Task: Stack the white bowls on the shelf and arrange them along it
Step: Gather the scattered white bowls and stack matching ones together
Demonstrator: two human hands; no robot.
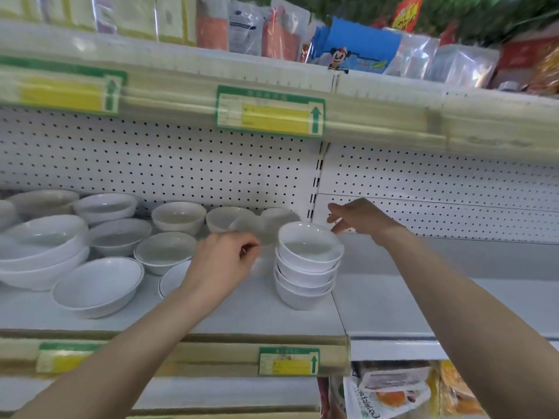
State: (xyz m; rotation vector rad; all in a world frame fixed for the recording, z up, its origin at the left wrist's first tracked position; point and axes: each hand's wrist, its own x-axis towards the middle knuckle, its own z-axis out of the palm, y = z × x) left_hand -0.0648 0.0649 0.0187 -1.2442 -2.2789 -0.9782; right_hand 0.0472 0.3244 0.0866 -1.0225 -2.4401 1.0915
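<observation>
- Far left of the shelf: two large white bowls, nested.
- Left-centre: loose white bowls standing singly in rows, front to back.
- Left hand: fingers curled together beside the stack; whether it grips the blurred bowl by its fingertips cannot be told.
- Centre: stack of small bowls, four visible, upright at the shelf section's right end.
- Right hand: fingers spread and empty, fingertips at the top bowl's far rim.

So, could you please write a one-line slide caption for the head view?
Left hand brings a blurred bowl toward a stack of white bowls on the shelf; right hand hovers behind.
</observation>
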